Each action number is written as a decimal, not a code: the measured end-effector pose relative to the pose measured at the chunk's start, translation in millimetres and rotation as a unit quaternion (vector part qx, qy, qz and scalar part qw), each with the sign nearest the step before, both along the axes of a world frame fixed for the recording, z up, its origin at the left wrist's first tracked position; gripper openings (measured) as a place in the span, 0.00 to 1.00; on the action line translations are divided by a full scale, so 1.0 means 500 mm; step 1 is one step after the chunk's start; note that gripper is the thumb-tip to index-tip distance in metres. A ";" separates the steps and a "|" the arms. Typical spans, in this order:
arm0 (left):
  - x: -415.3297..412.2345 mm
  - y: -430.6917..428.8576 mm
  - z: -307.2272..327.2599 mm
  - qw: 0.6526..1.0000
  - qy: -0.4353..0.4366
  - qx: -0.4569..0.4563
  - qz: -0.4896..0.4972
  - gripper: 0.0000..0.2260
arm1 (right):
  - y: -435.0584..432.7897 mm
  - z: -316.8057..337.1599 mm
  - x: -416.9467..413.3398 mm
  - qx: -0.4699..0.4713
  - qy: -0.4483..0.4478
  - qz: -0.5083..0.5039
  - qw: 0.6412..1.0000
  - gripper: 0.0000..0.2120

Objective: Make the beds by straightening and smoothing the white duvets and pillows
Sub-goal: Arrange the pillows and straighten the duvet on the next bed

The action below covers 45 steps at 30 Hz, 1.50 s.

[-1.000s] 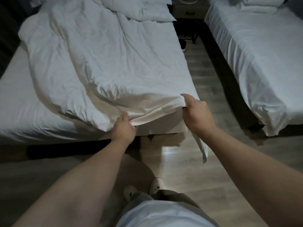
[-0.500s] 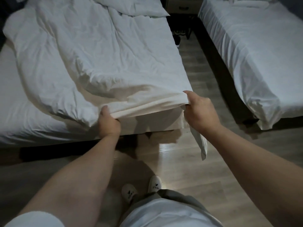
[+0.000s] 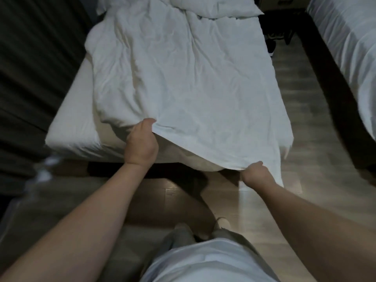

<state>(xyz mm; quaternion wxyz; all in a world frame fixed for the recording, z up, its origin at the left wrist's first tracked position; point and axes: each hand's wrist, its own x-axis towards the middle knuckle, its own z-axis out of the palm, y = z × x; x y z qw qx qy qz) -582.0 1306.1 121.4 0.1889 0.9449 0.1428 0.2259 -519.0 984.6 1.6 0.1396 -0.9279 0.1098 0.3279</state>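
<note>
A wrinkled white duvet (image 3: 183,78) lies along the near bed, bunched toward the right so the bare mattress (image 3: 71,127) shows on the left. My left hand (image 3: 141,142) grips the duvet's foot edge near its left corner. My right hand (image 3: 255,175) grips the same edge lower down, past the foot of the bed, with a corner of cloth hanging beside it. A white pillow (image 3: 213,7) sits at the head of the bed, partly cut off by the frame.
A second bed (image 3: 345,47) with white bedding runs along the right. A wooden floor aisle (image 3: 295,108) separates the beds. Dark curtains (image 3: 30,68) hang on the left. Shoes (image 3: 271,50) lie on the floor near a nightstand at the far end. My feet stand at the bed's foot.
The duvet's foot edge has been pulled toward me and spread flatter. My left hand moved left along the edge; my right hand dropped lower. The view shifted left.
</note>
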 end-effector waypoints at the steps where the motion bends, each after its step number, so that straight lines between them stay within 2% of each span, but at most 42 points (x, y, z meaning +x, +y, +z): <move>1: -0.009 0.009 0.002 1.000 -0.001 0.008 -0.011 0.17 | 0.029 -0.001 -0.017 0.004 0.017 0.000 1.000 0.38; 3: -0.022 0.031 0.000 0.999 -0.007 0.030 -0.035 0.19 | 0.095 0.008 -0.058 0.012 0.009 0.026 1.000 0.36; 6: -0.024 0.067 -0.006 0.996 -0.007 0.055 -0.063 0.17 | 0.202 0.039 -0.104 0.012 -0.037 0.134 0.990 0.40; 11: -0.017 0.128 -0.011 0.984 -0.009 0.065 -0.165 0.16 | 0.399 0.134 -0.116 0.092 -0.243 0.181 0.948 0.43; 13: -0.011 0.159 -0.001 0.982 0.004 0.051 -0.184 0.13 | 0.460 0.168 -0.101 0.076 -0.275 0.187 0.940 0.41; 16: -0.004 0.204 0.014 0.971 0.001 0.060 -0.229 0.12 | 0.502 0.194 -0.085 0.042 -0.255 0.130 0.957 0.34; 19: -0.001 0.240 0.019 0.964 0.001 0.069 -0.257 0.11 | 0.512 0.203 -0.091 -0.009 -0.252 0.139 0.958 0.36; 22: -0.004 0.248 0.015 0.959 0.004 0.068 -0.274 0.10 | 0.499 0.186 -0.114 -0.011 -0.241 0.107 0.965 0.36; 27: -0.006 0.251 0.008 0.960 -0.002 0.062 -0.271 0.10 | 0.441 0.122 -0.131 -0.005 -0.206 -0.010 0.979 0.32; 32: 0.004 0.243 0.013 0.963 -0.015 0.087 -0.254 0.11 | 0.368 0.089 -0.105 0.032 -0.196 -0.143 0.970 0.22; 36: 0.007 0.215 0.005 0.970 -0.020 0.103 -0.218 0.09 | 0.319 0.103 -0.081 0.111 -0.227 -0.154 0.955 0.17; 40: 0.003 0.197 -0.027 0.986 -0.007 0.064 -0.151 0.12 | 0.253 0.150 -0.055 0.133 -0.324 -0.085 0.933 0.09; 43: 0.008 0.174 -0.050 0.994 0.028 0.011 -0.102 0.19 | 0.199 0.211 -0.030 0.085 -0.354 0.042 0.931 0.08; 45: 0.021 0.150 -0.049 0.996 0.044 -0.033 -0.073 0.23 | 0.175 0.252 -0.010 0.058 -0.376 0.138 0.914 0.08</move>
